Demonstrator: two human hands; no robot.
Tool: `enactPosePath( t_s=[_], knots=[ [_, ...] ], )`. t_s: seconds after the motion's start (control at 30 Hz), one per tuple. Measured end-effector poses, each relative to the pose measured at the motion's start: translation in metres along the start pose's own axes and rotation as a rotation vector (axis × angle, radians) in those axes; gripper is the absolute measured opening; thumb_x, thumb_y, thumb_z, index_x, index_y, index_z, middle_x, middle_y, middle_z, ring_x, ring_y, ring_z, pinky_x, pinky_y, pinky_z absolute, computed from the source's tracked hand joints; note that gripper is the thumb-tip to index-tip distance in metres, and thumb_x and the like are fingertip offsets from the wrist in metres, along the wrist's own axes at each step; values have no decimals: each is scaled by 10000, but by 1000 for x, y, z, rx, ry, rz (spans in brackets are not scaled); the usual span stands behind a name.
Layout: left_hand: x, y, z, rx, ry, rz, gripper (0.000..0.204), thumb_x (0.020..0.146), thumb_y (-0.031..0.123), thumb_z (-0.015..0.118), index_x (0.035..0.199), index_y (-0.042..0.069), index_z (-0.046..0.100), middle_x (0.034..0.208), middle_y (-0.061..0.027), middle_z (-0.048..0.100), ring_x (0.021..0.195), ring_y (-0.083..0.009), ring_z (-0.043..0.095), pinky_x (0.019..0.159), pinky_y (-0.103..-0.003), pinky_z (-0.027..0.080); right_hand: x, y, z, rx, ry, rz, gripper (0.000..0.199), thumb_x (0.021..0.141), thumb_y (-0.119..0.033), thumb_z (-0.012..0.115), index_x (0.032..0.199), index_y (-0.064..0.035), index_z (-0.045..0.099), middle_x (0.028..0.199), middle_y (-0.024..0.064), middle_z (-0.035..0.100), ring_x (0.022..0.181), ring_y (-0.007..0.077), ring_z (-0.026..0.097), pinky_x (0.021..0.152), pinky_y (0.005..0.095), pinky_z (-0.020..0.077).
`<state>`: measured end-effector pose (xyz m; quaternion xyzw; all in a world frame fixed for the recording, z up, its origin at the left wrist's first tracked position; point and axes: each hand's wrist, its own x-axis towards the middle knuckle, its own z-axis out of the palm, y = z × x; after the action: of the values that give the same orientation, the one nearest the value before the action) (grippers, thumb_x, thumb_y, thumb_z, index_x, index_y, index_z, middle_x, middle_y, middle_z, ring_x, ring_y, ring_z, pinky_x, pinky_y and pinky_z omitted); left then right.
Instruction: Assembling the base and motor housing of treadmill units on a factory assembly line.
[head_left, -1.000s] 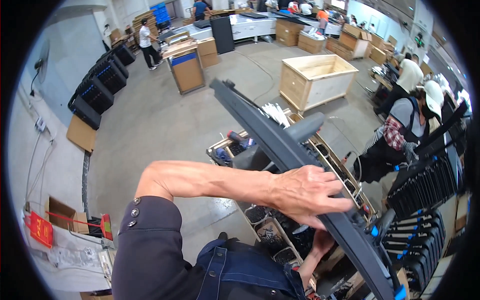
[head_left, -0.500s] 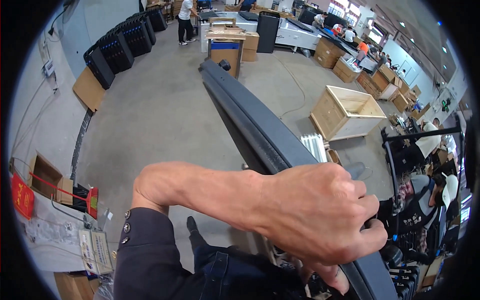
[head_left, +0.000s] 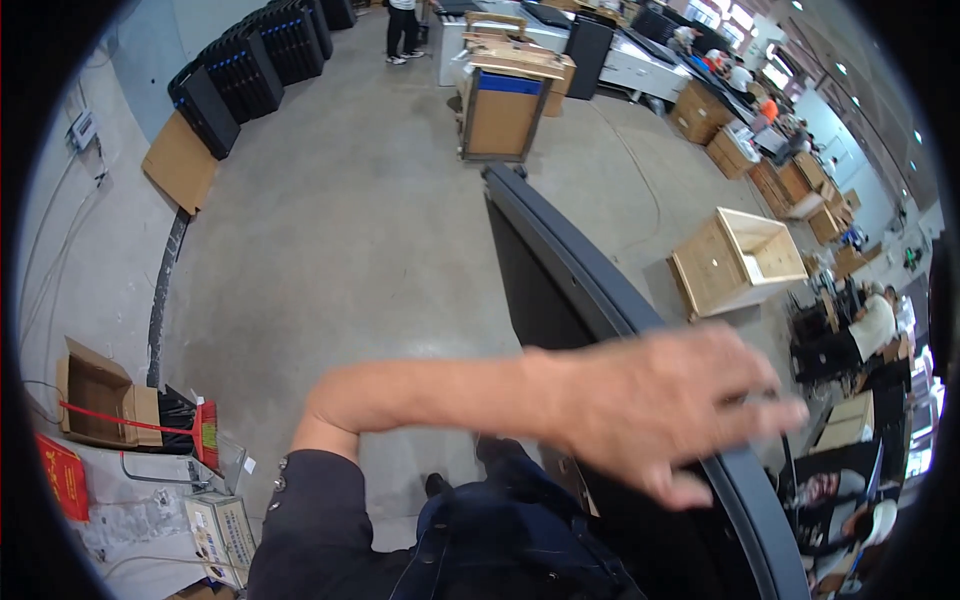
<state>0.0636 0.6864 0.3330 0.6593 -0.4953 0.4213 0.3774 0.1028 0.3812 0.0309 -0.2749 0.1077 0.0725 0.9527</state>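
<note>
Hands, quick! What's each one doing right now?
Left hand: open, fingers spread, resting on the top edge of the big dark curved flat panel; not gripping it.
Right hand: not in view.

Big dark curved screen panel (head_left: pixel 590 290) runs centre to lower right. Open wooden crate (head_left: pixel 735 262) on floor at right. Tall cardboard box with blue top band (head_left: pixel 500 110) at top centre. Open brown carton (head_left: pixel 95 395) and red sign (head_left: pixel 62 475) at lower left.

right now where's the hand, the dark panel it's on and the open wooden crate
left hand (head_left: pixel 660 405), head view, back of the hand
dark panel (head_left: pixel 560 250), head view, upper edge
wooden crate (head_left: pixel 712 268), head view, near side wall
</note>
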Motion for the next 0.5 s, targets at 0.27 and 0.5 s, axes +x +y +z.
enactPosePath(
  t_s=[0.27,0.5],
  knots=[
    [-49,-204,-37,-436,-183,-786,707,932,553,585,1321,-26,468,1077,-248,651,978,-374,668,836,-455,513,239,96,69,-11,-88,97,425,1002,-335,564,1255,5,584,975,151,687,988,287,649,935,404,506],
    [-234,-457,-111,-918,445,-1689,518,1077,476,369,1321,82,602,1205,-24,632,1140,-125,555,1027,-315,428,465,129,159,-13,-196,156,432,1006,-345,559,1262,3,580,965,148,683,971,285,650,916,403,513]
  ],
)
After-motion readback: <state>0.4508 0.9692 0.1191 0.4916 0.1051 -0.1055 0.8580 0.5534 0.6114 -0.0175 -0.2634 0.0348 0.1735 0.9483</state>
